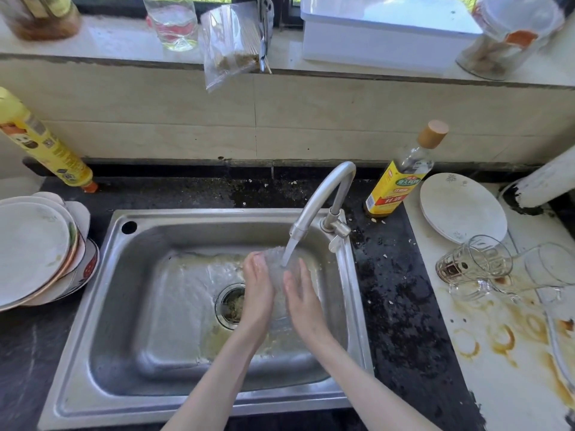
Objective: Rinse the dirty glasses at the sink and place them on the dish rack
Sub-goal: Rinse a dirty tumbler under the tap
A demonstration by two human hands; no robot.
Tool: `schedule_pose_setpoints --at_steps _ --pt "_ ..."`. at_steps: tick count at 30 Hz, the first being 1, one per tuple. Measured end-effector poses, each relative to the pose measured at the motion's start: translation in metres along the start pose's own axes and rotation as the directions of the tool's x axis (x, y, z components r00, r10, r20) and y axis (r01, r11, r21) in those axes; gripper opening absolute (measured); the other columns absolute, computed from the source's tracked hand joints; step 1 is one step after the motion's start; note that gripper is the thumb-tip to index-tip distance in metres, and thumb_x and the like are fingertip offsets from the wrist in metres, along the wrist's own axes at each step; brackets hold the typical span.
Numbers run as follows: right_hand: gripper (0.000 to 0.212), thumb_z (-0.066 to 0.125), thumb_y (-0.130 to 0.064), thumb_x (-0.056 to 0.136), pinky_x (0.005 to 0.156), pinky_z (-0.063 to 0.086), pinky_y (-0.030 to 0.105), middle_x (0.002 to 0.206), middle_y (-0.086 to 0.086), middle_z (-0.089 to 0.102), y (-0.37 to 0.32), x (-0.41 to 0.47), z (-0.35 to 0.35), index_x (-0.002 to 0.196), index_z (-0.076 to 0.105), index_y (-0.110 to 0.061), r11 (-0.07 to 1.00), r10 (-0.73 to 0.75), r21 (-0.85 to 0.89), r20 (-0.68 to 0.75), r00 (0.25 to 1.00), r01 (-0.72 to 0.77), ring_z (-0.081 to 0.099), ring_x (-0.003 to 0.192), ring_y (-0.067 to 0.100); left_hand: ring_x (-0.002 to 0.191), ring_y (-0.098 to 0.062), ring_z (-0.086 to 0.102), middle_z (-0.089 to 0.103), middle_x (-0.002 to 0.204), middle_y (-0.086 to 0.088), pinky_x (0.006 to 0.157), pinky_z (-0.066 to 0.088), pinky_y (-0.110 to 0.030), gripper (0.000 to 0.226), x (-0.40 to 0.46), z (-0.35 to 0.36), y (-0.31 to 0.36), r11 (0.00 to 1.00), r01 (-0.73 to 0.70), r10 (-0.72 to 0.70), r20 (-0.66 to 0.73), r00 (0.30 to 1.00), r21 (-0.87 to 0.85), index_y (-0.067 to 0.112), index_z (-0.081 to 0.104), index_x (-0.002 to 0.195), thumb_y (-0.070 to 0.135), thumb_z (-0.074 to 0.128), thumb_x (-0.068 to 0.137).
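Sunlit window ledge and pale tiled wall run behind a dark speckled counter with a steel sink set into it. At far left a stack of plates sits beside the basin, probably parked there awaiting a wash, with a yellow bottle leaning behind it. Over the drain, the left hand and the right hand hold a clear glass between them, tilted so that its mouth meets the stream from the faucet; I judge it is held there so the water flushes the inside. The left hand's fingers lie fairly straight and close together along one side of the glass, and the right hand's fingers press flat against the other side; whether either thumb wraps round it is hidden by water blur. Just right of the tap stands a cooking wine bottle, then a white plate. Further right, on a white surface ringed with brown stains, three more glasses lie tipped together, apparently the remaining dirty ones. No dish rack can be clearly made out.
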State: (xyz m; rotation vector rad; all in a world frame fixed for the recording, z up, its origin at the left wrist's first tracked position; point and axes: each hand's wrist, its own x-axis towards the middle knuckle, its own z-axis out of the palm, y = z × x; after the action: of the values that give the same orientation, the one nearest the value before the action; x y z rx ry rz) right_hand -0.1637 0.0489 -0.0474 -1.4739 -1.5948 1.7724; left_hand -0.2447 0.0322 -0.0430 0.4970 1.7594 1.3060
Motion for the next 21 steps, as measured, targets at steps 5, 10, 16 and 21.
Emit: schedule_pose_setpoints --at_steps 5,10,16,21 --pt "0.045 0.023 -0.055 0.097 0.111 0.033 0.043 0.138 -0.009 0.051 0.003 0.017 -0.014 0.121 0.058 -0.039 0.915 0.143 0.351 0.183 0.973 -0.201 0.043 0.13 0.01 0.134 0.013 0.002 0.0 0.154 0.017 0.103 0.008 -0.005 0.058 -0.012 0.002 -0.013 0.951 -0.255 0.225 0.171 0.959 0.177 0.033 0.014 0.146 0.038 0.04 0.094" --pt "0.076 0.036 -0.085 0.071 0.115 0.023 0.049 0.151 -0.014 0.031 0.008 0.019 -0.007 0.136 0.041 -0.046 0.978 0.063 0.197 0.038 0.997 -0.07 0.026 0.14 0.007 0.14 0.005 0.002 0.003 0.153 0.016 0.112 0.008 -0.021 0.054 -0.007 0.007 -0.027 0.923 -0.318 0.301 0.111 0.947 0.217 0.044 0.009 0.14 0.058 0.024 0.09" --pt "0.052 0.031 -0.056 0.094 0.105 0.04 0.043 0.128 -0.001 0.061 0.002 0.009 -0.02 0.128 0.057 -0.026 0.9 0.022 0.414 0.272 0.962 -0.138 0.055 0.121 0.015 0.121 -0.009 0.036 0.043 0.119 0.01 0.103 0.029 -0.023 0.031 0.007 -0.001 -0.003 0.965 -0.235 0.237 -0.005 0.971 0.115 0.038 0.045 0.112 0.042 0.02 0.095" --pt "0.05 0.026 -0.063 0.089 0.11 0.035 0.04 0.126 -0.012 0.061 -0.001 0.009 -0.018 0.117 0.059 -0.039 0.94 0.12 0.289 0.225 0.967 -0.184 0.055 0.119 0.006 0.11 -0.01 0.048 0.05 0.116 0.01 0.095 0.034 -0.025 0.035 0.011 -0.008 0.011 0.984 -0.136 0.14 -0.031 0.99 0.115 0.014 0.055 0.11 0.029 0.024 0.102"
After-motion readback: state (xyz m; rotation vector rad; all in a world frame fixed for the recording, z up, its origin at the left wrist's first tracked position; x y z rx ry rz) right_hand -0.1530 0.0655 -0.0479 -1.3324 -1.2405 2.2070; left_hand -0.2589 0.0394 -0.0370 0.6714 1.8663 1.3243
